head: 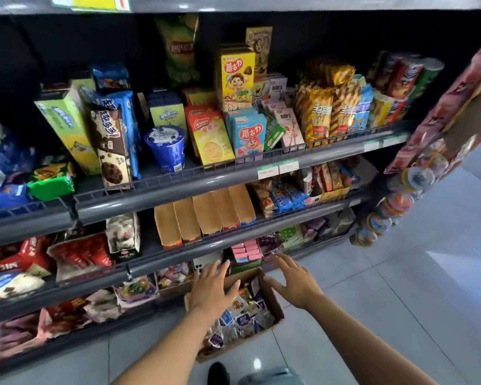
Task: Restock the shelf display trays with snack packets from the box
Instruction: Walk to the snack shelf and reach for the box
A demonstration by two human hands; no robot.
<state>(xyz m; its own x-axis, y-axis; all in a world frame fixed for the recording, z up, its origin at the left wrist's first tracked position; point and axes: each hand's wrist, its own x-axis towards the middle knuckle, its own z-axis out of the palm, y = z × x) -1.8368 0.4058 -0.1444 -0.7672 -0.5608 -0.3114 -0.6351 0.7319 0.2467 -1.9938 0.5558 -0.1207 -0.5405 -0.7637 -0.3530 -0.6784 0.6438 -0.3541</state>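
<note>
Both hands are out over the box (274,299), which sits on the floor (386,301) right against the bottom of the shelf (178,258). It is packed with small packets (242,319). The left hand (210,291) is flat, fingers straight, above the box's far left corner and pointing at the shelf. The right hand (296,283) hangs over the box's right wall, fingers spread. The two are apart and neither holds anything. Just beyond the left fingertips, a cardboard tray (172,290) of sweets sits on the low shelf, with pink packs (247,251) stacked to its right. A dark shoe (218,373) shows at the bottom edge.
</note>
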